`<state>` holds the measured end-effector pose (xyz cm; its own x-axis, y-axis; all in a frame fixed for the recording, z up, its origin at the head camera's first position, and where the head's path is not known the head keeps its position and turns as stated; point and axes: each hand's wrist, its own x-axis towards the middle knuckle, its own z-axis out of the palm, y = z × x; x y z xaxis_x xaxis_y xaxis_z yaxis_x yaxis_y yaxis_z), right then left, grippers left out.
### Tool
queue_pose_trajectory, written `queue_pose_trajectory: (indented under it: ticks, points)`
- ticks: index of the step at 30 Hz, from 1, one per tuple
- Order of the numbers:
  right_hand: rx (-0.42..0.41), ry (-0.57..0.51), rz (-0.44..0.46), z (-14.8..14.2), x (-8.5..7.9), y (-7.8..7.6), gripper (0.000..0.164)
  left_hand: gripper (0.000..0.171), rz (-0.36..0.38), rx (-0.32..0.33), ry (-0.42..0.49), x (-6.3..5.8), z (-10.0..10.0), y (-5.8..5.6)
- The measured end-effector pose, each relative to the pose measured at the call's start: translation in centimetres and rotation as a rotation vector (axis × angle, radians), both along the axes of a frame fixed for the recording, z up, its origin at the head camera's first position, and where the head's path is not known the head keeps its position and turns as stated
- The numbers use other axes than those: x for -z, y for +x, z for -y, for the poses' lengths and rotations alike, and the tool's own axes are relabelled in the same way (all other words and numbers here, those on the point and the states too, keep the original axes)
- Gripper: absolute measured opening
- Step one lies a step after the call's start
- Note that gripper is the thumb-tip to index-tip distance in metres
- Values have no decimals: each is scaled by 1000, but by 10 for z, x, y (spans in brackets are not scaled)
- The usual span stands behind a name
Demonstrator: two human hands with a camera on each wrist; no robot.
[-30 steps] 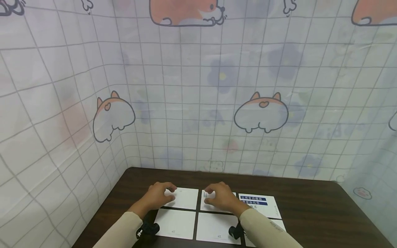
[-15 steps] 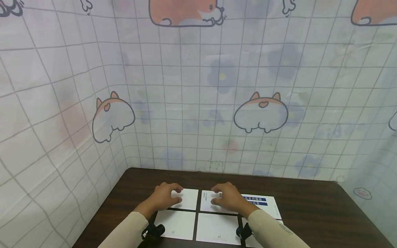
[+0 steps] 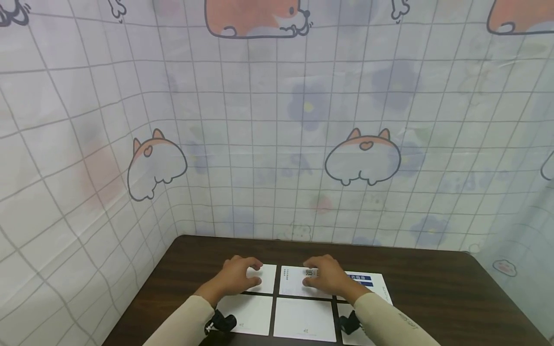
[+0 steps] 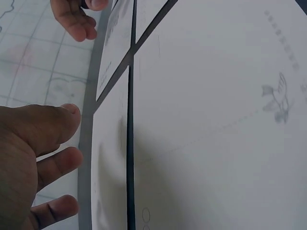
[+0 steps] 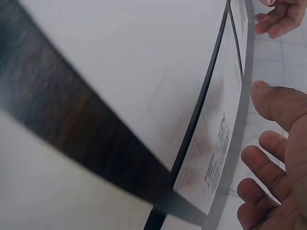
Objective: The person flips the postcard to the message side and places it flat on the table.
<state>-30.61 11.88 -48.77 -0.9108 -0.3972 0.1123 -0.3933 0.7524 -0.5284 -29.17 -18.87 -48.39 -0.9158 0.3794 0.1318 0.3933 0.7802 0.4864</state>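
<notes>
White printed cards lie flat in two rows on the dark wooden table (image 3: 441,293). My left hand (image 3: 237,276) hovers over the back left card (image 3: 266,279), thumb and fingers apart and gently bent, holding nothing. Over the back middle card (image 3: 291,283) and the gap beside it, my right hand (image 3: 330,276) is held the same way, also without anything in it. It partly hides the back right card (image 3: 382,284), which has blue bands with white lettering. Nearer me are the front left card (image 3: 251,315) and front middle card (image 3: 303,317). Both wrist views show spread fingers (image 4: 60,167) above the cards.
A front right card (image 3: 356,339) is partly covered by my right sleeve (image 3: 389,319). Small black cameras sit at both wrists. Behind the table hangs a white gridded curtain (image 3: 268,192) with dog drawings, and it also runs along the left side.
Both hands have shifted a little to the right above the cards, keeping the same loose finger shape. More of the back right card is covered now. The cards have not moved.
</notes>
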Motion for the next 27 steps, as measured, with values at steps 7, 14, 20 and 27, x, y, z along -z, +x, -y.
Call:
queue_pose_trajectory:
  ticks: [7, 14, 20, 27]
  points:
    - [0, -5, -18, -10, -1, 0, 48, 38, 13, 16, -2, 0, -7, -2]
    - [11, 21, -9, -20, 1, -2, 50, 39, 16, 14, -31, 0, -14, -4]
    - [17, 32, 3, -27, -1, 0, 51, 39, 4, 22, -37, -1, -22, -5]
    - [38, 52, 19, -35, -4, 1, 52, 40, 19, 34, -28, 3, -31, -8]
